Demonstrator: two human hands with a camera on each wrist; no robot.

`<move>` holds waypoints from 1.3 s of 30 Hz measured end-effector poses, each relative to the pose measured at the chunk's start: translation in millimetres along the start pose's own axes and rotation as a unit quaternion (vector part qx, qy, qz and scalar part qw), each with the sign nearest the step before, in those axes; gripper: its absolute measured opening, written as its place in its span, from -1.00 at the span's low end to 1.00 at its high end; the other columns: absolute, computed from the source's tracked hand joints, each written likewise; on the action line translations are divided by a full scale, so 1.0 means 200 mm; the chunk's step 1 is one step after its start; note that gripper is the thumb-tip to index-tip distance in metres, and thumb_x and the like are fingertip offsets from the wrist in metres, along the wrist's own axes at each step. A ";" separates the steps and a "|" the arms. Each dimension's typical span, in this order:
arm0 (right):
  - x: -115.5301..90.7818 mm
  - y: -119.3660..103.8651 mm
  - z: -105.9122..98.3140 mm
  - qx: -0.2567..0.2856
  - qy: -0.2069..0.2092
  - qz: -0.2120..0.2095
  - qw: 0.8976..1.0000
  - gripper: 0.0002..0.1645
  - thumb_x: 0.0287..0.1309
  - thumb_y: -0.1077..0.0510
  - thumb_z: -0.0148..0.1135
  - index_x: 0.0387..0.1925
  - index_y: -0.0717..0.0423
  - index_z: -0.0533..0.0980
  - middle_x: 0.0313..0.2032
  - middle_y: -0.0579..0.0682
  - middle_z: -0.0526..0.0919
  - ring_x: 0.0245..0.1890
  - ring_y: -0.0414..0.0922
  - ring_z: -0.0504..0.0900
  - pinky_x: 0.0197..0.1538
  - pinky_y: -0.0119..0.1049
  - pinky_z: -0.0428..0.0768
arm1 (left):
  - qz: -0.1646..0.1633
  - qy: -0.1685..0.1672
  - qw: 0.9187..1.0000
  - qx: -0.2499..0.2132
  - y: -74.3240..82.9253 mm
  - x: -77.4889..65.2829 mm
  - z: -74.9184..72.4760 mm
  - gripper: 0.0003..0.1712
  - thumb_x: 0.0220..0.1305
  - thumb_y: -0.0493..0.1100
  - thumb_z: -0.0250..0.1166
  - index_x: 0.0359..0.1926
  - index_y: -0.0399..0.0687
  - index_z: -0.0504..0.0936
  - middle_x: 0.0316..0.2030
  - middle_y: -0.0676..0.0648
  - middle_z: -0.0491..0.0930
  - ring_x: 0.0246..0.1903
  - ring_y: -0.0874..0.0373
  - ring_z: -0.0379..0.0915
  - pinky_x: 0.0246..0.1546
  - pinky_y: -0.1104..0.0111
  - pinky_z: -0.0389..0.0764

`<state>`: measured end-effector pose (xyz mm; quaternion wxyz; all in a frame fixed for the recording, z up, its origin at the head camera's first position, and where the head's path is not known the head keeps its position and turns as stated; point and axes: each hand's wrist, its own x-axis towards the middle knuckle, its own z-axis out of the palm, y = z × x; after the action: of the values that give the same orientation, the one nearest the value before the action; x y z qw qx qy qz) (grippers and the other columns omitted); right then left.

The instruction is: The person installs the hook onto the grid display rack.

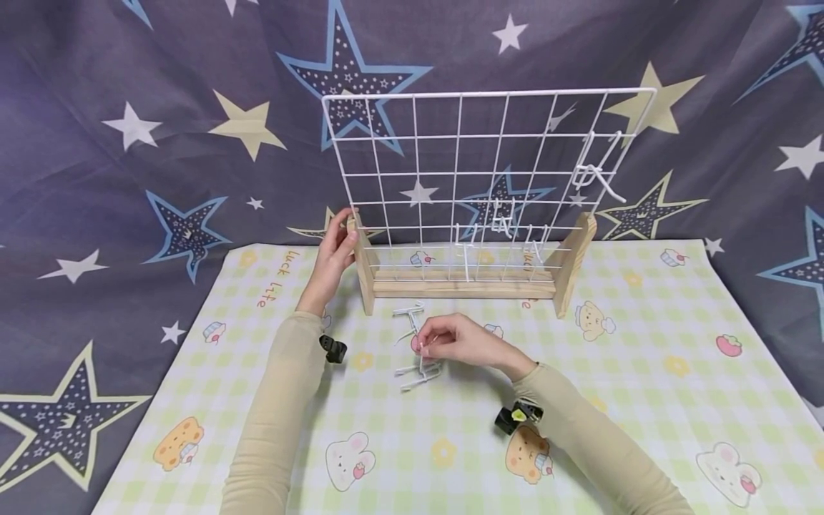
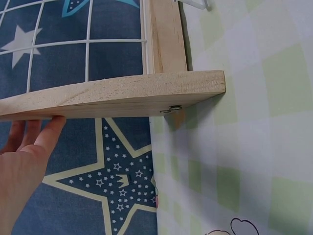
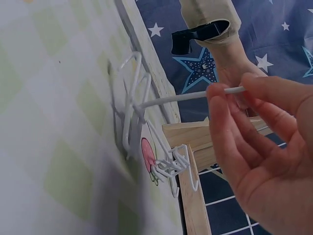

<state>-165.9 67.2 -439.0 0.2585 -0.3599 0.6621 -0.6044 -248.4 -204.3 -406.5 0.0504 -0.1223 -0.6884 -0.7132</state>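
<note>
White wire hook pinched in right hand, in front of the rack

Held by the stem, low over the tablecloth, forward of the wooden stand and toward the left end. Gripped between the thumb and fingertips of the right hand, with the two-pronged frame pointing away from the fingers. Hard to tell whether touching the cloth or just above.

Just beyond, near a printed strawberry, more loose white wire in a small tangle; too crowded for a sure count of pieces.

Behind, leaning back in the stand, a white wire grid. Hanging on the grid: one large hook at upper right, plus three smaller hooks lower down, from the middle to the right.

At the left post, the left hand: fingers nearly straight, tips touching the wood near the top, without a closed grip.

Farther out, tan sleeves with a small black mount at each wrist. Under everything, pale green checks with cartoon animals; at the back, a dark blue curtain covered in stars.
</note>
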 end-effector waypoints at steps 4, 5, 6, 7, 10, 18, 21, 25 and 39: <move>0.00 -0.01 0.01 0.005 0.018 -0.010 1.000 -0.88 0.24 0.46 0.12 -0.19 0.45 0.51 -0.20 0.35 0.63 -0.20 0.33 0.61 -0.07 -0.10 0.62 | 0.001 0.000 1.000 0.002 0.00 0.00 0.00 -0.45 0.52 -0.17 -0.05 0.44 -0.07 0.09 0.23 -0.38 0.25 0.15 -0.07 0.29 0.10 0.09 0.44; 0.00 -0.01 0.01 0.006 0.026 -0.015 1.000 -0.89 0.25 0.45 0.11 -0.20 0.44 0.51 -0.20 0.33 0.63 -0.21 0.31 0.61 -0.07 -0.08 0.62 | 0.001 0.001 1.000 0.002 -0.01 0.00 0.00 -0.45 0.52 -0.17 -0.04 0.44 -0.07 0.09 0.23 -0.38 0.26 0.14 -0.06 0.29 0.10 0.09 0.45; 0.00 -0.01 0.00 0.007 0.033 -0.020 0.999 -0.89 0.25 0.45 0.11 -0.21 0.43 0.51 -0.22 0.31 0.63 -0.22 0.29 0.62 -0.07 -0.06 0.62 | 0.002 0.001 1.000 0.000 -0.01 0.00 0.00 -0.45 0.52 -0.18 -0.04 0.44 -0.07 0.09 0.23 -0.39 0.26 0.15 -0.09 0.29 0.10 0.08 0.45; 0.01 -0.01 0.00 0.013 0.039 -0.025 0.999 -0.90 0.26 0.44 0.11 -0.21 0.42 0.51 -0.23 0.30 0.64 -0.23 0.31 0.61 -0.08 -0.02 0.62 | 0.004 0.000 1.000 -0.002 -0.01 0.00 0.00 -0.45 0.52 -0.18 -0.04 0.44 -0.08 0.09 0.23 -0.40 0.25 0.16 -0.14 0.28 0.10 0.07 0.44; 0.01 -0.02 0.00 0.037 0.047 -0.041 0.997 -0.92 0.27 0.42 0.11 -0.24 0.41 0.50 -0.26 0.38 0.62 -0.26 0.34 0.61 -0.10 0.08 0.60 | 0.009 -0.003 1.000 -0.008 -0.02 0.01 0.00 -0.45 0.51 -0.20 -0.04 0.44 -0.09 0.09 0.25 -0.45 0.23 0.21 -0.29 0.21 0.11 0.05 0.44; 0.03 -0.05 -0.01 0.003 0.103 -0.072 0.992 -0.89 0.25 0.40 0.16 -0.19 0.36 0.54 -0.30 0.29 0.65 -0.28 0.24 0.63 -0.11 0.02 0.61 | 0.010 -0.003 1.000 -0.006 -0.01 0.00 0.00 -0.45 0.51 -0.18 -0.03 0.43 -0.09 0.09 0.24 -0.46 0.23 0.19 -0.24 0.25 0.10 0.04 0.44; 0.03 -0.08 0.00 -0.032 0.138 -0.075 0.987 -0.86 0.22 0.40 0.20 -0.18 0.36 0.57 -0.26 0.15 0.64 -0.24 0.03 0.62 -0.07 -0.16 0.61 | 0.011 -0.003 1.000 -0.005 -0.01 0.00 0.00 -0.45 0.51 -0.18 -0.03 0.43 -0.09 0.10 0.24 -0.47 0.23 0.14 -0.12 0.32 0.11 0.01 0.43; 0.03 -0.12 0.00 -0.046 0.155 -0.081 0.983 -0.85 0.20 0.41 0.22 -0.18 0.39 0.57 -0.23 0.12 0.63 -0.19 -0.07 0.59 -0.04 -0.24 0.60 | 0.010 -0.002 1.000 -0.008 -0.01 0.01 0.00 -0.46 0.51 -0.19 -0.03 0.43 -0.09 0.11 0.23 -0.46 0.24 0.13 -0.08 0.33 0.13 -0.06 0.39; 0.07 -0.24 0.02 -0.032 0.210 -0.094 0.973 -0.87 0.23 0.38 0.22 -0.21 0.39 0.60 -0.20 0.18 0.66 -0.21 -0.07 0.63 0.02 -0.18 0.58 | 0.005 -0.001 1.000 -0.003 -0.01 0.01 0.00 -0.45 0.52 -0.17 -0.04 0.44 -0.08 0.09 0.23 -0.40 0.26 0.14 -0.09 0.33 0.15 -0.05 0.38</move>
<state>-162.9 53.8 -390.2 0.0445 -0.2938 0.6837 -0.6665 -250.4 -204.3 -408.8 0.0527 -0.1265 -0.6854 -0.7152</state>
